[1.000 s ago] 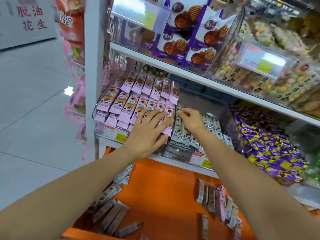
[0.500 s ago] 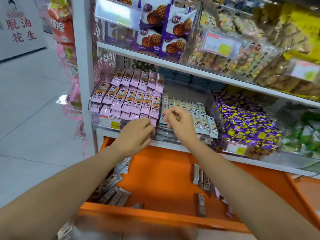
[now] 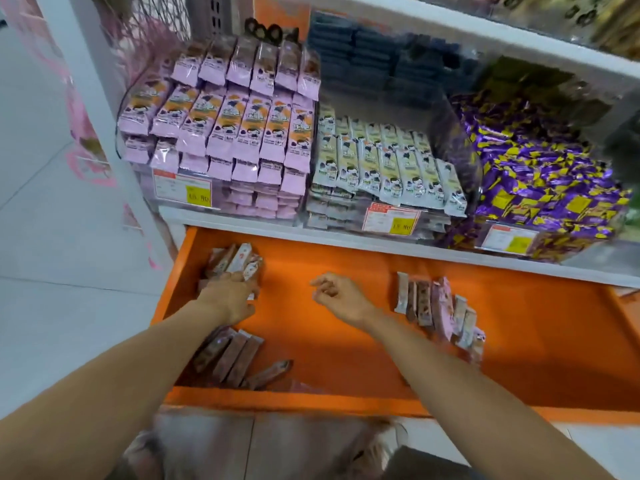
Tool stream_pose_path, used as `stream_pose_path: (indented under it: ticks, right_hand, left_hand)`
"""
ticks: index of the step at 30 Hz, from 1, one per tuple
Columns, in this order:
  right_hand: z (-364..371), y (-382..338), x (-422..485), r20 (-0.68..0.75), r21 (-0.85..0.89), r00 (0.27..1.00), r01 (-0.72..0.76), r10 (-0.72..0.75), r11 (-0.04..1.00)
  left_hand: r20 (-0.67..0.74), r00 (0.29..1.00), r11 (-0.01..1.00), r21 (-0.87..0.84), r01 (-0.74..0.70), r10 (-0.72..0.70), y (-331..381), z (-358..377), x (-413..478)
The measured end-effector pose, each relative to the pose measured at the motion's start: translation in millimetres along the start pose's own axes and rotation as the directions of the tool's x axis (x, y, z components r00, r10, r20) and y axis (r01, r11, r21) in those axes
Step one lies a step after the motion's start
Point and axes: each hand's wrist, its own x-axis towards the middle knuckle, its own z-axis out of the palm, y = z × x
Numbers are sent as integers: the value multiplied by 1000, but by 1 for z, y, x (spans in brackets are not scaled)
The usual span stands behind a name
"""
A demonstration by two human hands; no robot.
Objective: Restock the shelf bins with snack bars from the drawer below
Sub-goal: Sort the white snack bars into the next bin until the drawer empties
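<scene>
evidently the snack bars (image 3: 235, 261) in the back left corner of the drawer (image 3: 346, 398) look light, crinkly and slippery, best pinched across their middles; left hand (image 3: 230, 297) lies on them, grip unclear, right hand (image 3: 337, 294) hangs loosely curled, empty, mid-drawer.
</scene>
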Motion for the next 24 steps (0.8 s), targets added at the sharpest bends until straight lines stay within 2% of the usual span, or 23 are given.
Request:
stream_pose_path:
  ticks: [4, 8, 10, 14, 18, 24]
  right_hand:
    - [17, 44, 32, 90, -174, 987, -116, 133, 978]
    - [35, 78, 52, 171, -311, 944, -220, 282, 925]
    - [42, 93, 56, 189, -358, 931, -230, 311, 905]
    - [55, 115, 58, 243, -455, 911, -198, 334, 868]
    - [60, 123, 58, 245, -503, 908, -181, 340, 845]
    - [61, 128, 59, 206, -450, 918, -218, 339, 866]
  left_hand:
    - [52, 997, 997, 55, 62, -64, -10, 26, 31]
    - [13, 989, 987, 61, 148, -149, -19, 44, 54]
    - [-17, 983, 981, 58, 184, -184, -23, 51, 64]
    - [14, 974, 974, 22, 224, -225, -26, 61, 77]
    - [-82, 976, 980, -2, 201, -201, -23, 65, 79]
    - [-129, 988, 972, -228, 49, -80, -9, 66, 74]
